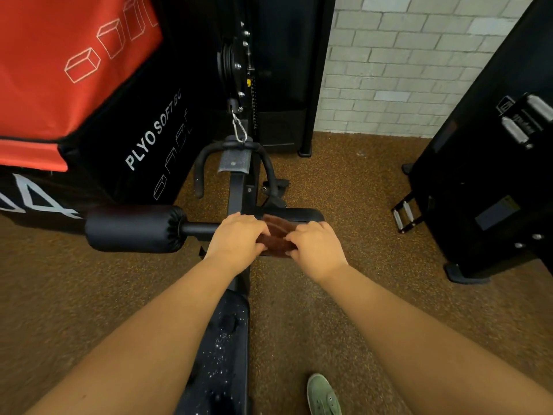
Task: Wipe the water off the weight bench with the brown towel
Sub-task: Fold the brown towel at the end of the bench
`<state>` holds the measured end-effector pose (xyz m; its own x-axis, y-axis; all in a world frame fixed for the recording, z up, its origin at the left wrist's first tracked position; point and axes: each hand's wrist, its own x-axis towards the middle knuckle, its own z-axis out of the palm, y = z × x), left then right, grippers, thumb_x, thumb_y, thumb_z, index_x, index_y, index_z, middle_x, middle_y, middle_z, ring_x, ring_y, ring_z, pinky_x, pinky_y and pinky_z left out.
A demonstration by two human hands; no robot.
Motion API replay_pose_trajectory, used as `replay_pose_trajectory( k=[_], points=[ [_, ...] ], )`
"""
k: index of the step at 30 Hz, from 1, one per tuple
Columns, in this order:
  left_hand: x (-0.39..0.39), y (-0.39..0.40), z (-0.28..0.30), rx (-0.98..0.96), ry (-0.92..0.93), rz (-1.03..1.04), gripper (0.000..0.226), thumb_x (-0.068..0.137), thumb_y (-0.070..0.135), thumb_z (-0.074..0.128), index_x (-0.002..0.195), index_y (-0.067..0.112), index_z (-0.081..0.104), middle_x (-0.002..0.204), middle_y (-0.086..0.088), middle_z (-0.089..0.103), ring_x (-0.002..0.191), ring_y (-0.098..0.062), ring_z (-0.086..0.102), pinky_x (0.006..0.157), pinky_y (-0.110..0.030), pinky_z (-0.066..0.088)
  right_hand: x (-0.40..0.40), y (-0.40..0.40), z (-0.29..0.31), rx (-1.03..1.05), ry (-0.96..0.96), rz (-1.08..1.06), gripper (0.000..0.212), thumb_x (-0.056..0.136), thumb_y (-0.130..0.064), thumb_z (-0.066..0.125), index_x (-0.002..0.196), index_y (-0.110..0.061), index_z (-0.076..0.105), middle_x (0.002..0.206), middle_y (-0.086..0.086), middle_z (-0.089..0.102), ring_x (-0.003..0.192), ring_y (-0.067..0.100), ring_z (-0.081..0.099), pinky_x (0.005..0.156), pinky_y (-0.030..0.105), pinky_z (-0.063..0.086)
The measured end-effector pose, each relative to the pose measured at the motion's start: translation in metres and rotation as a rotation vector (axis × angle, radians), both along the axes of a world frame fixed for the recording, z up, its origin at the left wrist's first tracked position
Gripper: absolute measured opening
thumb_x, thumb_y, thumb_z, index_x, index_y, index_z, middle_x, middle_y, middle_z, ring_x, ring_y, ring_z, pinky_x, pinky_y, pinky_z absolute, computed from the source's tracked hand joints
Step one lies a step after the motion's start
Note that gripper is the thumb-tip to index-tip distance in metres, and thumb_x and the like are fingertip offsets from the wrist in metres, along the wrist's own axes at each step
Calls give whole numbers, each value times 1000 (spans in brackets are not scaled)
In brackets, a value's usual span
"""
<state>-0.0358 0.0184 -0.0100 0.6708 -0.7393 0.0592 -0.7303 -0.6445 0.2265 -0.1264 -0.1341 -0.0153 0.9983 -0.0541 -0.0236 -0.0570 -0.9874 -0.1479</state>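
Note:
The black weight bench (227, 339) runs from the bottom centre up the frame, its pad speckled with water drops. At its far end a brown towel (276, 235) lies on the right-hand black roller pad (302, 214). My left hand (238, 241) grips the towel's left edge and my right hand (317, 247) grips its right edge, fingers curled over the cloth. Most of the towel is hidden under both hands.
A black foam roller (134, 229) sticks out to the left. A red and black plyo box (74, 79) stands at back left, a cable machine with a handle (236, 157) straight ahead, a black rack (493, 175) at right. My green shoe (323, 395) stands on the brown floor.

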Motion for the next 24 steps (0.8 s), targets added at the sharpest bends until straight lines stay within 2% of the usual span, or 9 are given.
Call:
replay_pose_trajectory(
  k=[3,5,7,10,13,15,17,20,24],
  points=[
    [-14,20,3,-92,239,3,21,76,21,70,96,26,63,130,1,55,133,-16,36,107,-28,22,-23,15,-3,255,16,-134,25,87,-34,62,110,-26,66,106,-5,63,107,18,52,100,35,34],
    [-26,33,9,-162,413,46,18,75,18,70,89,26,62,137,2,48,135,-13,31,106,-25,20,-39,24,-1,500,14,-212,13,85,-29,65,97,-24,66,94,-6,62,95,14,56,91,35,43],
    [-37,46,18,-232,618,106,18,75,16,72,84,28,62,125,0,58,124,-12,47,102,-29,33,-53,34,8,713,69,-294,9,85,-25,66,93,-24,62,89,-7,63,85,9,58,75,25,46],
    [-52,64,36,-296,809,174,17,74,15,75,85,22,63,87,-1,69,81,-11,64,82,-36,51,-71,47,26,878,73,-345,9,85,-23,68,91,-27,61,86,-11,63,82,4,59,66,15,40],
    [-67,79,57,-445,994,305,23,75,11,75,94,15,64,90,-6,71,83,-16,68,77,-32,55,-84,56,48,1051,20,-385,15,84,-20,69,98,-23,64,92,-7,68,88,7,64,73,17,50],
    [-78,84,72,-587,1120,384,27,78,7,72,102,10,62,98,-11,71,91,-23,68,81,-38,55,-91,64,61,1215,-16,-447,20,83,-17,71,103,-20,65,97,-1,70,92,13,67,81,26,55],
    [-91,88,89,-691,1193,433,30,80,4,69,108,8,60,104,-13,69,94,-25,68,81,-42,56,-97,71,74,1345,-48,-500,23,83,-14,71,106,-18,65,101,2,72,96,17,68,84,33,56],
    [-109,94,109,-788,1226,449,30,81,0,67,109,10,60,107,-14,68,95,-28,68,82,-49,54,-108,83,94,1508,-15,-536,26,86,-14,68,111,-17,65,104,1,72,97,19,67,73,29,54],
    [-133,106,130,-813,1183,444,31,80,-3,66,105,14,63,107,-13,68,97,-29,67,83,-51,53,-133,96,112,1630,78,-475,19,85,-13,70,103,-18,67,104,6,71,93,23,66,78,39,51]
  ],
)
